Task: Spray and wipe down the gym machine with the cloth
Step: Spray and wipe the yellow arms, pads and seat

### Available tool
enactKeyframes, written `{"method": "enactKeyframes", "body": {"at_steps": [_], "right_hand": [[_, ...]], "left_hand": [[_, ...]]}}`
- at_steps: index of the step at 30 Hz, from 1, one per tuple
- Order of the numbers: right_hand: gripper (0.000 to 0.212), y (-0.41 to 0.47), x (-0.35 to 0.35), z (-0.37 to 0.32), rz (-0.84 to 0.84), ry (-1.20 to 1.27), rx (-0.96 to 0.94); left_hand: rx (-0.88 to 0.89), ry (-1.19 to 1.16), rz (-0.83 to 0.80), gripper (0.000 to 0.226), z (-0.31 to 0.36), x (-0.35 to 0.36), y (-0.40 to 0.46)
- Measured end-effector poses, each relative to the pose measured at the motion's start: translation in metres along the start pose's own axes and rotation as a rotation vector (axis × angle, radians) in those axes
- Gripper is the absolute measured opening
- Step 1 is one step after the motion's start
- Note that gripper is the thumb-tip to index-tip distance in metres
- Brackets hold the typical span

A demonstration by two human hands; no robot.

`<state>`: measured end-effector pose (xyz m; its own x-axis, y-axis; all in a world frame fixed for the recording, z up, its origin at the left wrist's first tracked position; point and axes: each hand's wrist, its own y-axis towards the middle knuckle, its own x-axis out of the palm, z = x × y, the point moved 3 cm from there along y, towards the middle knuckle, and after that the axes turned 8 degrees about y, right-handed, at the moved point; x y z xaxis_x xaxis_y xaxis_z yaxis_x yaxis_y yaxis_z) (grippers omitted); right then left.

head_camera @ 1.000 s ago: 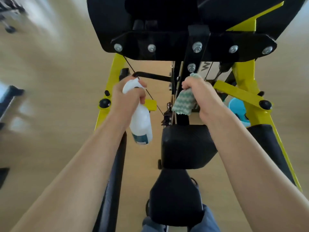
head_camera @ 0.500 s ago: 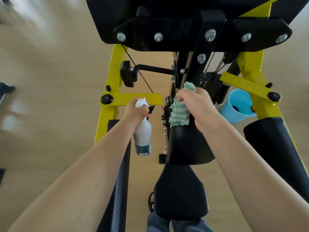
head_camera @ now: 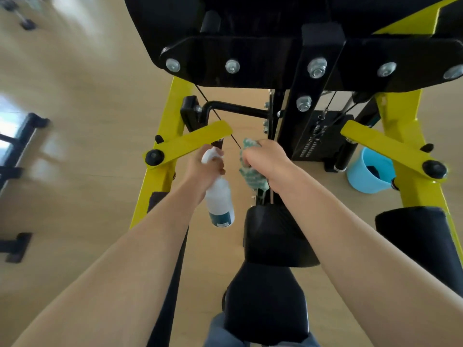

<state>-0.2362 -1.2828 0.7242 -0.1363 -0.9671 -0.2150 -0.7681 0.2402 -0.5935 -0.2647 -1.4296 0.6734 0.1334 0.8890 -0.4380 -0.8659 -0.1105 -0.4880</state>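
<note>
A yellow and black gym machine [head_camera: 398,113] fills the view, with a black bolted pad bracket overhead and black pads below. My left hand [head_camera: 200,171] grips a white spray bottle [head_camera: 219,199] by its head, and the bottle hangs down at a slant. Just to its right, my right hand [head_camera: 268,161] holds a green-and-white patterned cloth [head_camera: 248,175] bunched against the black central post [head_camera: 305,116], above a black pad [head_camera: 273,234]. Part of the cloth is hidden under my fingers.
A light blue bucket [head_camera: 370,171] stands on the wooden floor at the right, behind a yellow lever arm [head_camera: 385,146]. Another yellow arm [head_camera: 190,141] crosses at the left. Thin cables run past my hands. Dark equipment [head_camera: 17,156] stands at the far left.
Both hands have dropped lower along the machine. The cloth has slid down the central post toward the black pad, and the bottle came down with my left hand.
</note>
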Motion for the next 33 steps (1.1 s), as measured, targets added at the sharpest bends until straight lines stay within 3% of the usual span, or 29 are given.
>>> {"method": "enactKeyframes", "body": {"at_steps": [5, 10, 15, 22, 29, 33], "right_hand": [[0.014, 0.031, 0.008, 0.004, 0.017, 0.055, 0.118], [0.067, 0.062, 0.009, 0.019, 0.026, 0.269, 0.238], [0.048, 0.072, 0.012, 0.023, 0.01, 0.426, 0.316], [0.027, 0.083, 0.024, 0.022, 0.055, 0.631, 0.382], [0.054, 0.094, 0.065, 0.018, 0.113, 0.836, 0.348], [0.058, 0.101, 0.076, 0.021, 0.008, 0.727, 0.214]], "left_hand": [[-0.082, -0.001, -0.018, 0.026, -0.018, 0.006, -0.002], [-0.071, 0.072, 0.044, 0.044, -0.03, -0.002, 0.01], [-0.022, 0.164, 0.084, 0.03, -0.033, -0.001, 0.026], [-0.08, 0.184, 0.039, 0.08, -0.029, -0.005, 0.035], [-0.041, 0.328, -0.096, 0.048, -0.031, -0.023, 0.046], [0.006, 0.38, -0.222, 0.016, -0.025, -0.033, 0.048]]}}
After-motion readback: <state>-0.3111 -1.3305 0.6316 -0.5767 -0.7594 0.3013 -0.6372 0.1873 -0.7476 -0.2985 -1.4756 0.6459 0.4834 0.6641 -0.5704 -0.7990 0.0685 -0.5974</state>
